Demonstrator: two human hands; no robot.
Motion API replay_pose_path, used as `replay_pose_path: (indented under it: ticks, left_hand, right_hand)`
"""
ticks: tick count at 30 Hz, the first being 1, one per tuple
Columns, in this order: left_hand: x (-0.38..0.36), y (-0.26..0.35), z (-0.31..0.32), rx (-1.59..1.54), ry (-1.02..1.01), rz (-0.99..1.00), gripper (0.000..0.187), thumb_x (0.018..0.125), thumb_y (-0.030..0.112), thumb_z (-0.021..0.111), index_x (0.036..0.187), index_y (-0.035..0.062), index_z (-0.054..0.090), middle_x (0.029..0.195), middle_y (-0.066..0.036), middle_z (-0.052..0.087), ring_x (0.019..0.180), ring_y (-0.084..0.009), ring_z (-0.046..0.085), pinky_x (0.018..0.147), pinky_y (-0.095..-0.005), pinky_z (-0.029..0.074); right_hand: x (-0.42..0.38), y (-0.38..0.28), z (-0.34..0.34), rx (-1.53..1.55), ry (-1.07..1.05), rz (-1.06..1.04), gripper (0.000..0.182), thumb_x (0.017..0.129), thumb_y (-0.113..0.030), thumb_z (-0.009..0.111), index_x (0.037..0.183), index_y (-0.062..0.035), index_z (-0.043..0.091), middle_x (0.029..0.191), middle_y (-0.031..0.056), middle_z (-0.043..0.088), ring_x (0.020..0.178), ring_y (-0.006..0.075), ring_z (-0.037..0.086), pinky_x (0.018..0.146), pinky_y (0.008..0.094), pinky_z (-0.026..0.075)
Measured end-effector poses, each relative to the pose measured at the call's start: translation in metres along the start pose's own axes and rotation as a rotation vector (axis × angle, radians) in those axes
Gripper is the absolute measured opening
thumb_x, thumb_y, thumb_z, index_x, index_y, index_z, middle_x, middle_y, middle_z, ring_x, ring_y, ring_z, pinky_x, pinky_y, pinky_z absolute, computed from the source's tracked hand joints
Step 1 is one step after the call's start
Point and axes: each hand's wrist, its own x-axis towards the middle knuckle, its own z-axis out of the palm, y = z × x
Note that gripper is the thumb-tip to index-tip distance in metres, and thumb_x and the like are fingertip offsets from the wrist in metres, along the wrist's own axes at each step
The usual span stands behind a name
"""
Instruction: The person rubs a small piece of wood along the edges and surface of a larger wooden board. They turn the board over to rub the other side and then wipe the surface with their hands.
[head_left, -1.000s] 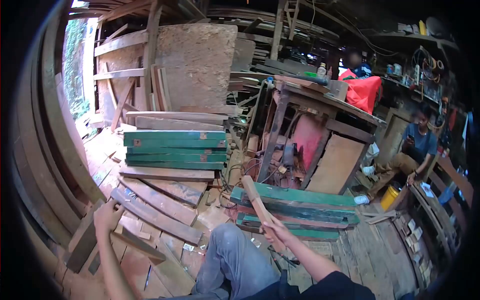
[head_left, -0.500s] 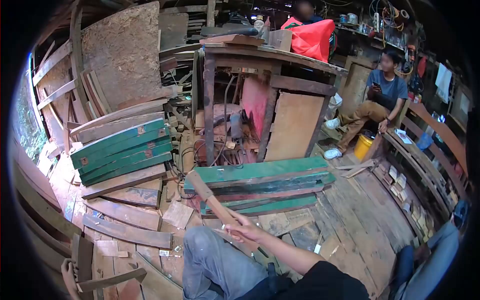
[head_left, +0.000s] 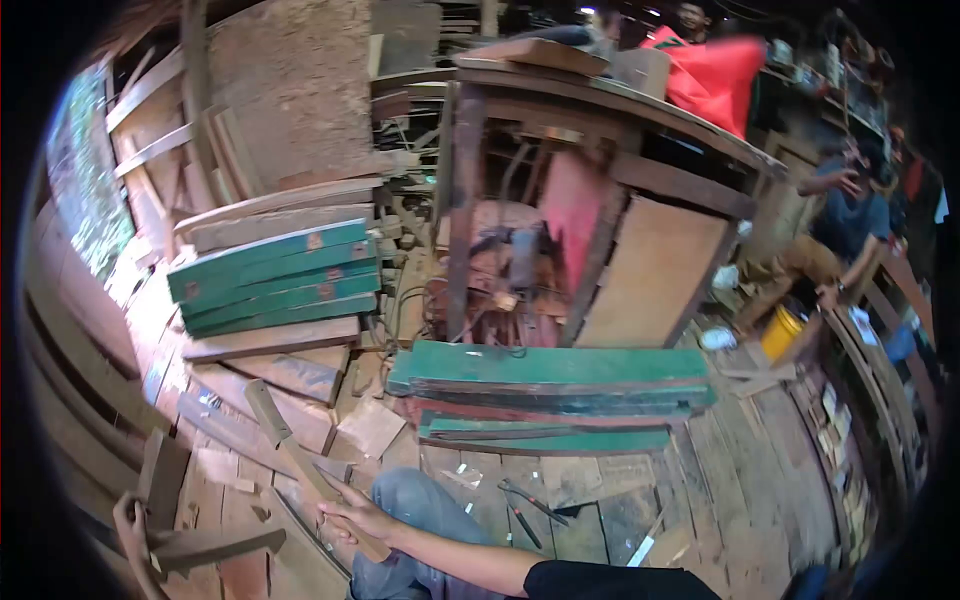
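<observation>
My right hand [head_left: 358, 518] is closed around a long brown wooden piece [head_left: 300, 465], which slants up and left from beside my bent knee [head_left: 430, 500]. A notch or joint shows in its upper part. My left hand does not show. Beyond the knee lies a stack of green-painted boards [head_left: 560, 362] on the plank floor. On the floor right of the knee is a tool with dark and red handles [head_left: 537, 500], and further right a thin, pale-ended tool [head_left: 643, 548].
More green boards [head_left: 275, 265] are stacked at left. A wooden bench [head_left: 620, 90] holds a red bag [head_left: 712, 80]. One person [head_left: 855, 215] sits at right by a yellow bucket [head_left: 782, 332]; another [head_left: 692, 18] is behind the bench. Wood pieces [head_left: 225, 545] lie lower left.
The view has shifted, moving the boards and bench rightward. My right hand and the wooden piece are further left and lower. The seated person's hand is now raised near the head.
</observation>
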Motion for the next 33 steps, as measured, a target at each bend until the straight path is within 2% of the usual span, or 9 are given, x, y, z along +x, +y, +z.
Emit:
replay_pose_path:
  ticks: [7,15,18,19,22,24,28,30,33]
  left_hand:
    - [-0.021,0.043,0.029,0.064,0.229,-0.052,0.01,0.1,0.006,0.057,0.1,0.0001,0.064,0.09,-0.006,0.063,0.083,-0.0155,0.065,0.076,-0.0299,0.049]
    - [-0.032,0.089,0.037,0.184,0.199,-0.094,0.018,0.096,0.013,0.062,0.104,-0.0015,0.071,0.094,-0.014,0.069,0.082,-0.0213,0.071,0.078,-0.0344,0.054]
    - [-0.04,0.1,0.03,0.278,0.123,-0.128,0.025,0.095,0.018,0.064,0.108,-0.0013,0.072,0.099,-0.019,0.071,0.089,-0.0281,0.072,0.083,-0.0385,0.054]
    - [-0.033,0.054,0.026,0.359,0.11,-0.089,0.031,0.094,0.024,0.065,0.11,-0.0016,0.073,0.104,-0.023,0.072,0.098,-0.0352,0.071,0.088,-0.0427,0.054]
    - [-0.048,0.092,0.022,0.417,0.062,-0.12,0.041,0.096,0.033,0.065,0.115,-0.0014,0.073,0.112,-0.024,0.072,0.107,-0.0382,0.068,0.094,-0.0435,0.052]
    - [-0.061,0.08,0.021,0.391,0.153,-0.072,0.045,0.096,0.038,0.065,0.111,-0.0029,0.073,0.104,-0.024,0.073,0.099,-0.0355,0.071,0.088,-0.0424,0.053]
    - [-0.07,0.045,0.01,0.318,0.106,-0.093,0.043,0.094,0.037,0.063,0.11,-0.0016,0.073,0.096,-0.018,0.076,0.089,-0.0294,0.074,0.082,-0.0396,0.056]
    - [-0.085,0.076,0.008,0.287,0.081,-0.153,0.038,0.094,0.035,0.062,0.107,0.0011,0.073,0.094,-0.014,0.076,0.087,-0.0256,0.074,0.081,-0.0379,0.056]
    - [-0.097,0.078,0.009,0.263,0.049,-0.177,0.035,0.094,0.032,0.061,0.106,0.0019,0.073,0.093,-0.013,0.076,0.086,-0.024,0.074,0.08,-0.0367,0.056]
  right_hand:
    - [0.034,0.044,-0.003,-0.07,-0.016,0.255,0.07,0.109,-0.038,0.057,0.168,-0.0223,0.022,0.096,0.0054,0.061,0.059,0.0124,0.053,0.047,0.0269,0.043]
    - [0.004,0.025,-0.003,-0.251,0.345,0.134,0.073,0.107,-0.051,0.056,0.168,-0.026,0.024,0.098,0.0031,0.064,0.065,0.0132,0.058,0.054,0.0306,0.05]
    - [-0.021,0.012,0.003,-0.154,0.381,0.038,0.064,0.106,-0.055,0.055,0.159,-0.0231,0.04,0.092,0.003,0.065,0.063,0.0154,0.061,0.054,0.0322,0.052]
    - [-0.023,0.017,-0.004,-0.135,0.404,0.037,0.056,0.105,-0.056,0.056,0.148,-0.0214,0.048,0.089,0.0035,0.064,0.061,0.0165,0.062,0.053,0.0331,0.053]
    - [-0.035,0.034,-0.006,-0.146,0.368,0.165,0.044,0.104,-0.059,0.055,0.116,-0.0166,0.058,0.081,0.0047,0.063,0.058,0.0177,0.062,0.049,0.0341,0.051]
    - [-0.03,0.047,-0.012,-0.217,0.354,0.172,0.042,0.108,-0.052,0.054,0.121,-0.0121,0.055,0.08,0.0054,0.063,0.056,0.0185,0.061,0.045,0.0334,0.05]
    - [-0.003,0.073,-0.042,-0.668,0.087,0.203,0.055,0.111,-0.039,0.053,0.159,-0.0171,0.041,0.078,0.0029,0.06,0.055,0.0143,0.061,0.045,0.0315,0.051]
    - [0.016,0.092,-0.055,-0.98,0.011,0.245,0.057,0.111,-0.034,0.053,0.163,-0.0166,0.038,0.094,0.0099,0.07,0.054,0.011,0.06,0.045,0.0297,0.051]
    - [0.053,0.141,-0.089,-1.362,-0.097,-0.219,0.054,0.108,-0.027,0.053,0.159,-0.0123,0.043,0.128,0.027,0.068,0.085,0.0382,0.072,0.075,0.0459,0.058]
